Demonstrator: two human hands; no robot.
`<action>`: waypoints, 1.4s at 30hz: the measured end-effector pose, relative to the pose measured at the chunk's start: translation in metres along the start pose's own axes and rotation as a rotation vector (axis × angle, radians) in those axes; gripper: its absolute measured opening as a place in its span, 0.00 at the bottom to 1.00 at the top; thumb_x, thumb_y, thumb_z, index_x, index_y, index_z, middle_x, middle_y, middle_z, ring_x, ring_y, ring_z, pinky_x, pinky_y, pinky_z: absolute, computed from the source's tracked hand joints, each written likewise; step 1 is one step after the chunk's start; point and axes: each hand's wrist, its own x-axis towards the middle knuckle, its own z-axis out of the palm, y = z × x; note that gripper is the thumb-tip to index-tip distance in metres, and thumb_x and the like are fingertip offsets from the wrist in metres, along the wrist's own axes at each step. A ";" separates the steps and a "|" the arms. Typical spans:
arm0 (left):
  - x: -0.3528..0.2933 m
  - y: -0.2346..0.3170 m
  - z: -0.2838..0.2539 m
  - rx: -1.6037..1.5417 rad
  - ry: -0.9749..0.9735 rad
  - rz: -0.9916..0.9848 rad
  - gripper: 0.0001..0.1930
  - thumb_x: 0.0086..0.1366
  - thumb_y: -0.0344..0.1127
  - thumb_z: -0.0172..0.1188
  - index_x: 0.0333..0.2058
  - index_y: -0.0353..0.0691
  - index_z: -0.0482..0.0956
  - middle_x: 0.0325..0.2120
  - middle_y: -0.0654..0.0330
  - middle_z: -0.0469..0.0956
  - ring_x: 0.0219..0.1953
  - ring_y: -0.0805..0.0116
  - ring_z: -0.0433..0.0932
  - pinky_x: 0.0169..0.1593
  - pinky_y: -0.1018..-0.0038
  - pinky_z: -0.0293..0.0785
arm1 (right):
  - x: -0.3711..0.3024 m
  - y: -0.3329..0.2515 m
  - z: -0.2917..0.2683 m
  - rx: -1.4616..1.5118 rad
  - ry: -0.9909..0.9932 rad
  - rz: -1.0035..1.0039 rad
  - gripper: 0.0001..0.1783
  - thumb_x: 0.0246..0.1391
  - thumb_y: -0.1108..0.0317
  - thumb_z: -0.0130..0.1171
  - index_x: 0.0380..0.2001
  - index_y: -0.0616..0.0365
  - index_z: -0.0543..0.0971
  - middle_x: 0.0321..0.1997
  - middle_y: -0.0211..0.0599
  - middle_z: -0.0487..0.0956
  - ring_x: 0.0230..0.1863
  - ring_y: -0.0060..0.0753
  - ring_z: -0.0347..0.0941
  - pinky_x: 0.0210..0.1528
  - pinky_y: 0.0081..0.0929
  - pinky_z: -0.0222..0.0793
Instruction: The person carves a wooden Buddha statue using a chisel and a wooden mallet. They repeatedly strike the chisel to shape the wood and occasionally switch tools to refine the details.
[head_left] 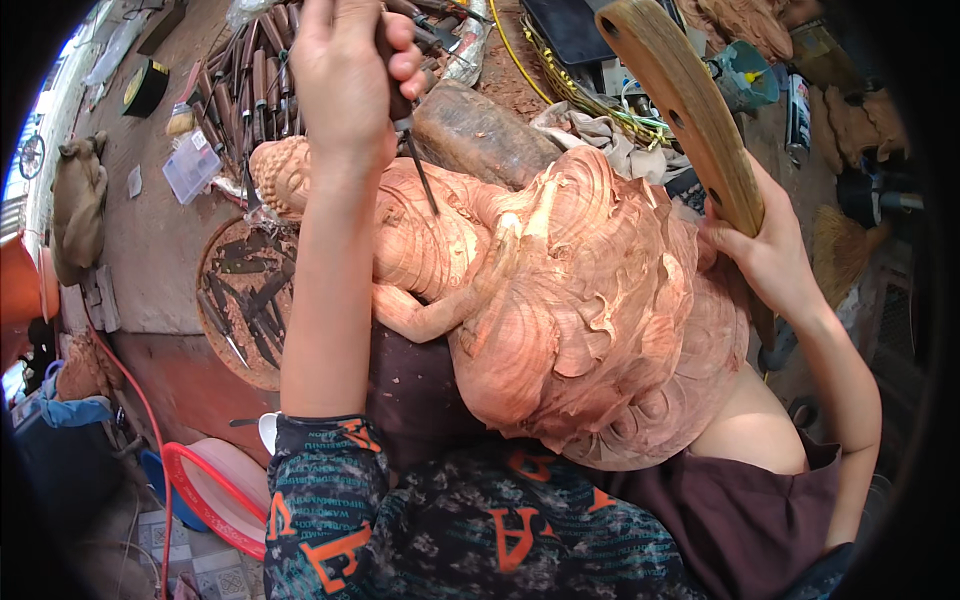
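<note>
A large carved wooden statue [590, 320] lies on its back across my lap, its head [283, 177] with curled hair toward the left. My left hand [350, 75] is closed around the dark handle of a carving chisel [420, 170]. The thin blade slants down to the statue's chest; whether its tip touches the wood I cannot tell. On the right, my right hand [770, 240] grips a long, flat, curved wooden club [690, 110] with several dark holes or dents along it. The club stands up beside the statue's lower end.
Several wooden-handled chisels [262, 80] lie bundled at the far left, near a clear plastic box [190, 172]. A round tray [222, 345] holds loose blades. Behind the statue rests a wood block [480, 135] beside a grey cloth [625, 150]. A red-rimmed basin [225, 490] stands lower left.
</note>
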 end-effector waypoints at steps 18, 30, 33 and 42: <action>0.023 -0.031 -0.032 -0.192 -0.253 -0.531 0.11 0.70 0.37 0.49 0.46 0.39 0.68 0.21 0.64 0.69 0.16 0.78 0.65 0.18 0.80 0.63 | 0.021 -0.008 -0.009 -0.042 0.021 0.056 0.24 0.47 0.75 0.61 0.50 0.58 0.71 0.29 0.24 0.69 0.33 0.17 0.65 0.38 0.19 0.63; -0.015 0.003 0.010 0.175 0.115 0.047 0.14 0.71 0.45 0.47 0.45 0.42 0.70 0.14 0.70 0.63 0.10 0.83 0.56 0.12 0.85 0.51 | 0.020 -0.002 -0.007 -0.043 0.041 0.031 0.24 0.46 0.75 0.62 0.50 0.58 0.72 0.29 0.24 0.69 0.32 0.17 0.65 0.37 0.19 0.63; -0.014 0.001 0.019 0.237 0.078 -0.017 0.11 0.70 0.42 0.50 0.43 0.42 0.71 0.15 0.70 0.64 0.10 0.83 0.57 0.12 0.85 0.51 | 0.022 -0.004 -0.006 -0.016 0.036 0.035 0.24 0.47 0.74 0.62 0.49 0.58 0.71 0.29 0.24 0.70 0.32 0.17 0.66 0.36 0.19 0.63; -0.020 -0.014 0.024 0.249 -0.053 -0.215 0.10 0.69 0.41 0.52 0.42 0.41 0.71 0.15 0.70 0.64 0.10 0.83 0.57 0.13 0.84 0.53 | 0.026 -0.008 -0.006 -0.051 0.090 0.005 0.24 0.47 0.69 0.63 0.50 0.58 0.72 0.30 0.25 0.72 0.30 0.16 0.67 0.34 0.19 0.64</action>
